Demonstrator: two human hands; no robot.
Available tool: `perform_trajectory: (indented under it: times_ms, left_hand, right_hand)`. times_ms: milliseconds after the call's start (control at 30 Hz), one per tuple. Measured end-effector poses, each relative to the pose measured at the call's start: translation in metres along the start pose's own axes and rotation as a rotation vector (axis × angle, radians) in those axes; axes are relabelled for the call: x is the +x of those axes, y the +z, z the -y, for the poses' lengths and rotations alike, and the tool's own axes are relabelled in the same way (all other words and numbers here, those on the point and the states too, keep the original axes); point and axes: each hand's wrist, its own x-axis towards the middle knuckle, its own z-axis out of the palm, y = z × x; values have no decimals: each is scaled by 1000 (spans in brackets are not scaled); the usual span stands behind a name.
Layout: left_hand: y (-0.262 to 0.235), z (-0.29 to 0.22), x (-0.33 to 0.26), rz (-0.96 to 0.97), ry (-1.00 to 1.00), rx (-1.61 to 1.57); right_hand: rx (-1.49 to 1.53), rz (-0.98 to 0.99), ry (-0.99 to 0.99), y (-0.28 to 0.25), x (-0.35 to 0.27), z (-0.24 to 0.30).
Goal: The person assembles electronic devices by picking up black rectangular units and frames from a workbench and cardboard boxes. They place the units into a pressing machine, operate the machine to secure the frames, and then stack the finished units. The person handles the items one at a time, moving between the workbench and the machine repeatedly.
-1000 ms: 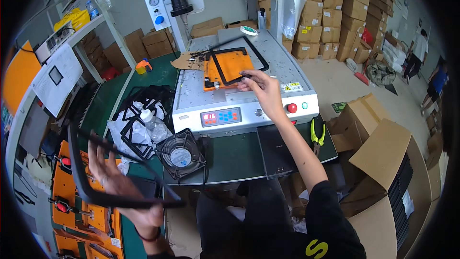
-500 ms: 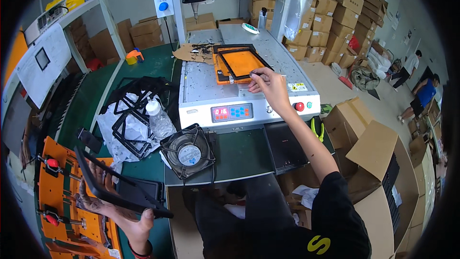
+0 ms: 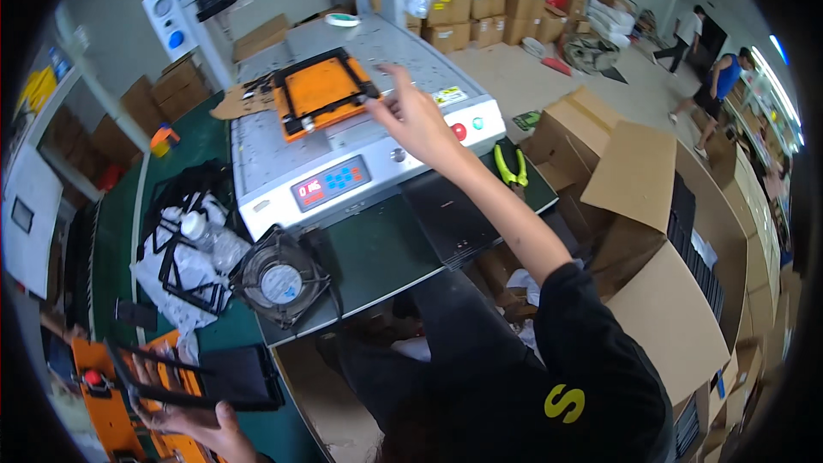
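In my left hand [image 3: 201, 430] I hold a black rectangular frame [image 3: 163, 392], tilted, with my fingers showing through its opening. My right hand [image 3: 417, 124] is just beside the near right corner of an orange fixture [image 3: 319, 86]. Its thumb and forefinger are apart, and nothing shows between them. On that fixture lies another thin black frame [image 3: 289, 96], lined up with the orange plate. The fixture rests on the grey bed of a bench machine [image 3: 257, 141], which has a display and buttons on its front.
A black fan [image 3: 280, 283], a clear bottle [image 3: 225, 249] and loose black frames [image 3: 184, 291] lie on the left bench. Green-handled pliers [image 3: 512, 165] are right of the machine. An open carton [image 3: 634, 163] stands at my right. Two people are in the background.
The whole view has swung to the right. The thin frame, askew on the orange fixture before, now lies square on it. My right hand's pinch at its corner has opened.
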Motion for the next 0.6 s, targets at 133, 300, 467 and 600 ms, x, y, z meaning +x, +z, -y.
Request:
perform_trajectory:
  times_ms: [133, 300, 467, 600]
  left_hand:
    - [-7, 11, -6, -3, -8, 125]
    - [25, 19, -9, 108, -12, 81]
    - [70, -17, -14, 211, -188, -161]
    - [100, -37, -11, 513, -384, -355]
  right_hand:
    - [-389, -284, 34, -60, -63, -49]
    - [-472, -243, -153, -76, -104, -89]
    - [-610, -149, -154, -84, -97, -72]
    - [-382, -22, -45, -97, -89, -24]
